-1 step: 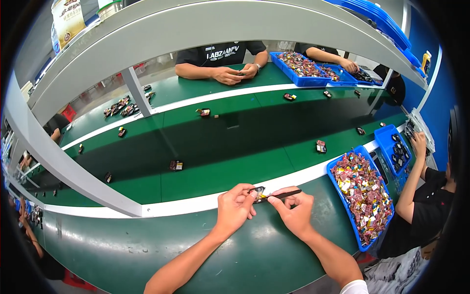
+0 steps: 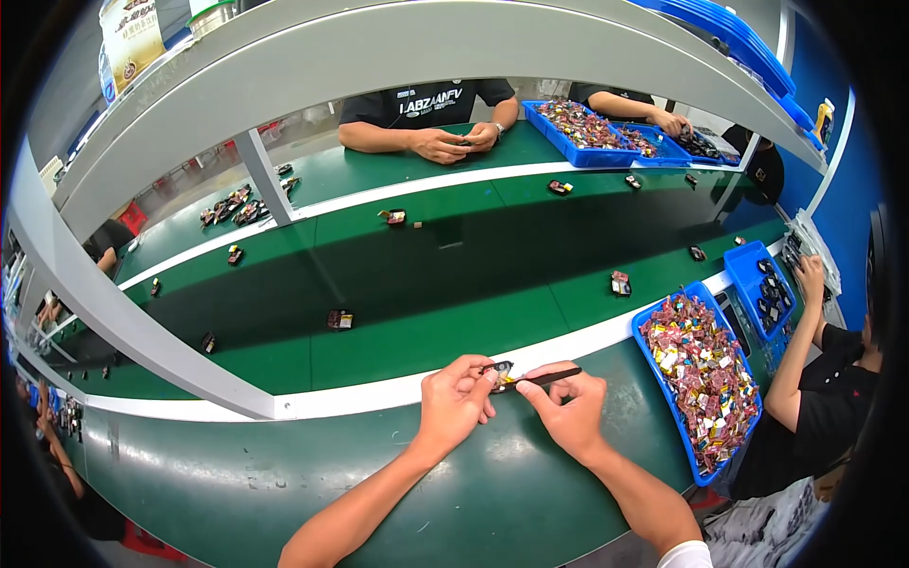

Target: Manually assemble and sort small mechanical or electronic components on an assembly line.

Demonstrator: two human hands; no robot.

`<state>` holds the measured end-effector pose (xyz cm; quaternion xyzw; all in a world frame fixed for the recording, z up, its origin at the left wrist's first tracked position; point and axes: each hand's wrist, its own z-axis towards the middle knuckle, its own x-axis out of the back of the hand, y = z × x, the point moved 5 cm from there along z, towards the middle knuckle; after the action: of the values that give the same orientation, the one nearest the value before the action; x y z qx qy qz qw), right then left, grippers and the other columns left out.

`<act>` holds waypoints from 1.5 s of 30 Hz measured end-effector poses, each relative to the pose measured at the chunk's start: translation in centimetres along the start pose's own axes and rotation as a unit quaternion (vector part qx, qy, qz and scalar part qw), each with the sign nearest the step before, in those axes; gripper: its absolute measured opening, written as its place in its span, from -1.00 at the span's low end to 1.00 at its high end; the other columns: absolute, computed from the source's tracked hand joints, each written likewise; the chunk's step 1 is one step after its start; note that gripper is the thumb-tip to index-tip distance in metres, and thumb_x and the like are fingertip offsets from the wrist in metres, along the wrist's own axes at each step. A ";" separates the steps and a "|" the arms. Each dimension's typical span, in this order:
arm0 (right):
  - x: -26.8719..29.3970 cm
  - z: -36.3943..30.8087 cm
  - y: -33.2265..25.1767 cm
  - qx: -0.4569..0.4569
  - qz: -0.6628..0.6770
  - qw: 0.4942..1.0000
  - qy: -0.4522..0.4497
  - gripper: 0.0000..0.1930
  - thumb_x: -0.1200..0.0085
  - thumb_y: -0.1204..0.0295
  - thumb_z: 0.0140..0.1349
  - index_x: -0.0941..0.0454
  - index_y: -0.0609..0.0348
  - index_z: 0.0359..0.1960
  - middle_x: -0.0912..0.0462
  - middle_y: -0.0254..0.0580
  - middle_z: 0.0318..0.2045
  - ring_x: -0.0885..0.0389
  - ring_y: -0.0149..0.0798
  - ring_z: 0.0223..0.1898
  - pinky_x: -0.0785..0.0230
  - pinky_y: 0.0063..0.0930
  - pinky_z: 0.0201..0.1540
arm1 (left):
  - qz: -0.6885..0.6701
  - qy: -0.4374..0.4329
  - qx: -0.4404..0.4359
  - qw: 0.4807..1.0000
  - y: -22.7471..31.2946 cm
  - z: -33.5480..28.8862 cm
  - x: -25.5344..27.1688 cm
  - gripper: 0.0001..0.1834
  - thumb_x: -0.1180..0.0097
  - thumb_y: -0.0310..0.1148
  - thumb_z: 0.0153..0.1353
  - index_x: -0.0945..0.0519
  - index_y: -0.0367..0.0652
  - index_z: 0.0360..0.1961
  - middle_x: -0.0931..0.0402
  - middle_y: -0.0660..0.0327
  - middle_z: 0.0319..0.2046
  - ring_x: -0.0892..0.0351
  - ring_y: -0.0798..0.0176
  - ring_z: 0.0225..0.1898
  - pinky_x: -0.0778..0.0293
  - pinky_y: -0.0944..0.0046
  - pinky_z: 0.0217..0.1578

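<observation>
Above the near worktop, my left hand (image 2: 458, 399) pinches a small black casing (image 2: 499, 366) with pale and yellow bits inside, close to the white rail. My right hand (image 2: 572, 409) grips a slim black tool (image 2: 555, 376), held nearly level. Its tip reaches the casing's right end; too little shows to tell its exact kind. Fingers cover part of both things. To the right of my hands, a blue tray (image 2: 648, 348) is heaped with small reddish, white and yellow parts (image 2: 701, 379).
Across the rail, a green conveyor belt (image 2: 454, 331) carries several scattered small assemblies (image 2: 341, 320). A grey beam (image 2: 454, 57) arches overhead, with a post (image 2: 142, 322) at left. Co-workers sit opposite and at right, where a smaller blue tray (image 2: 746, 301) holds black casings.
</observation>
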<state>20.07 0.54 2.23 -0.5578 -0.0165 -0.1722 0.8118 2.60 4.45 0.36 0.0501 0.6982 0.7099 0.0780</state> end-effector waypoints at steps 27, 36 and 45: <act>-0.2 0.0 0.7 -0.120 0.227 0.966 -0.010 -0.87 -0.28 0.69 0.22 -0.61 0.40 -0.22 -0.73 -0.13 -0.32 -0.69 -0.48 -0.35 -0.52 -0.66 -0.32 | -0.118 -0.079 0.022 0.990 -0.5 0.2 0.3 -0.73 -0.15 -0.46 0.40 -0.56 -0.48 -0.01 -0.64 0.01 -0.36 -0.69 0.21 -0.53 -0.57 0.35 -0.62; 0.0 -0.3 0.1 -0.009 0.082 0.997 0.010 -0.89 -0.38 0.63 0.15 -0.70 0.27 -0.31 -0.63 -0.45 -0.57 -0.26 -0.73 -0.65 -0.02 -0.73 -0.61 | -0.123 -0.091 0.028 0.988 -0.5 0.2 0.3 -0.74 -0.16 -0.45 0.39 -0.56 -0.46 -0.02 -0.65 0.00 -0.35 -0.70 0.20 -0.52 -0.57 0.35 -0.61; -0.1 -0.5 0.1 -0.008 0.063 0.998 0.012 -0.88 -0.39 0.61 0.13 -0.71 0.25 -0.31 -0.67 -0.41 -0.55 -0.26 -0.72 -0.68 -0.04 -0.73 -0.62 | -0.131 -0.077 0.015 0.988 -0.4 0.2 0.4 -0.75 -0.16 -0.48 0.39 -0.55 -0.46 -0.01 -0.65 -0.02 -0.34 -0.71 0.17 -0.49 -0.61 0.33 -0.60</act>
<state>19.95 0.14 1.94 -0.5618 0.0300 -0.1276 0.8168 2.23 4.78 -0.09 0.0138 0.7009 0.6773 0.2232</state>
